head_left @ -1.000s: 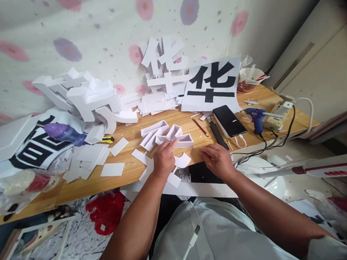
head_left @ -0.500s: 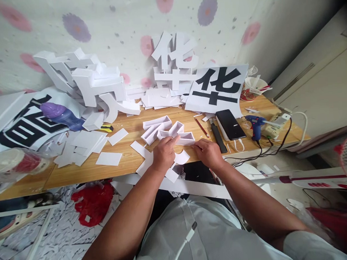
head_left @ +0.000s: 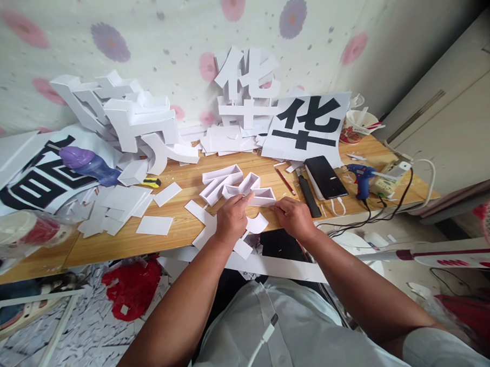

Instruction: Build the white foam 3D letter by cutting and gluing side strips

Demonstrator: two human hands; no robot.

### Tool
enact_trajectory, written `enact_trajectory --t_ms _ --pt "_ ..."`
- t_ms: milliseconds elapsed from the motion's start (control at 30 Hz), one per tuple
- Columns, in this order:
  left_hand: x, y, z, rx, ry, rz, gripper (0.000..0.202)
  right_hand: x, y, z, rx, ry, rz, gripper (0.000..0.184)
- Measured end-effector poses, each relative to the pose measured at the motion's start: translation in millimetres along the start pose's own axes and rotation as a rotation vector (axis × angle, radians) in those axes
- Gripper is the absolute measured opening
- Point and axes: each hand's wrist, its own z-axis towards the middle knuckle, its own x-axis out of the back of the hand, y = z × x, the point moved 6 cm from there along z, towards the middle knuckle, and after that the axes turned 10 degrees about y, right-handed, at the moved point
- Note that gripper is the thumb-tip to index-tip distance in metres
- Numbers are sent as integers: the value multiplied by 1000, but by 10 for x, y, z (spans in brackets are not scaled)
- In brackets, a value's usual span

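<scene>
A hollow white letter shape (head_left: 218, 189) with thin raised walls, apparently foam board, lies on the wooden table before me. My left hand (head_left: 231, 216) is closed at its near side, the index finger stretched along the wall. At the letter's right end, my right hand (head_left: 294, 215) pinches the near corner between thumb and fingers. My own fingers hide part of that near wall. Flat white cut-outs (head_left: 199, 212) lie under and beside my left hand, some reaching past the table edge.
Right of my hands lie a red pencil (head_left: 285, 180), a dark cutter (head_left: 308, 194), a black phone (head_left: 326, 177) and a blue glue gun (head_left: 362, 179) with cables. White boards (head_left: 155, 224), a yellow-black knife (head_left: 151, 182) and a purple-blue bottle (head_left: 90, 166) sit left. Finished letters (head_left: 247, 89) stand behind.
Both hands keep their hold on the white letter shape with no clear movement. The whole view has shifted very slightly.
</scene>
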Motion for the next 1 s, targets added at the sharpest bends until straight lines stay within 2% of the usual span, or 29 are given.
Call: enact_trajectory --t_ms 367,600,1000 --pt "12 11 6 43 -52 0 65 -18 13 0 -42 10 15 27" --pt "17 21 7 37 -22 7 65 -31 29 3 -66 1 35 26" --pt "3 20 -1 41 -28 14 55 -13 14 10 -55 -2 42 25"
